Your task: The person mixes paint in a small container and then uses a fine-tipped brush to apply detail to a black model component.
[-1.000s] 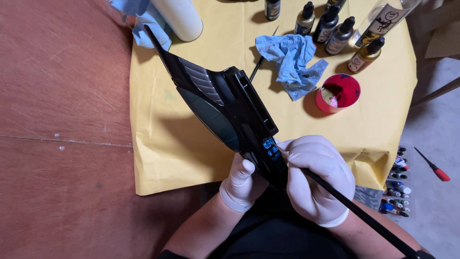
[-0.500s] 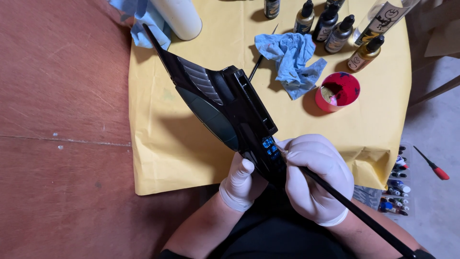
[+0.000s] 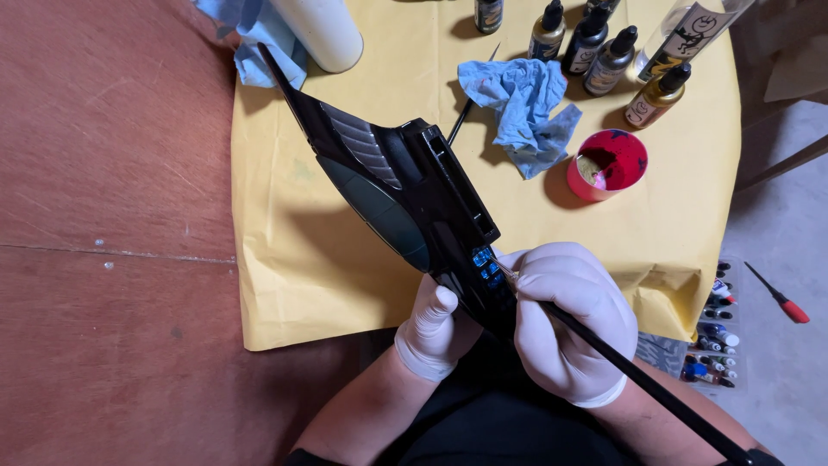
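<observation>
The left hand (image 3: 435, 332), in a white glove, is closed around the lower end of a long black model part (image 3: 401, 185), holding it above the yellow paper (image 3: 345, 259) on the table (image 3: 112, 216). Its long axis runs diagonally, the thin pointed tip aimed up-left toward a white cylinder (image 3: 323, 30). The right hand (image 3: 569, 319) pinches a thin black brush (image 3: 638, 380), its tip touching small blue squares (image 3: 485, 266) on the part. A crumpled blue cloth (image 3: 522, 108) and a red cup (image 3: 608, 164) lie nearby.

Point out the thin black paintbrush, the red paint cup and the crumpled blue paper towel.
Thin black paintbrush (image 3: 638, 380), head view, on its handle behind the glove.
Red paint cup (image 3: 576, 179), head view, on its outer wall.
Crumpled blue paper towel (image 3: 517, 108), head view, on its middle folds.
</observation>
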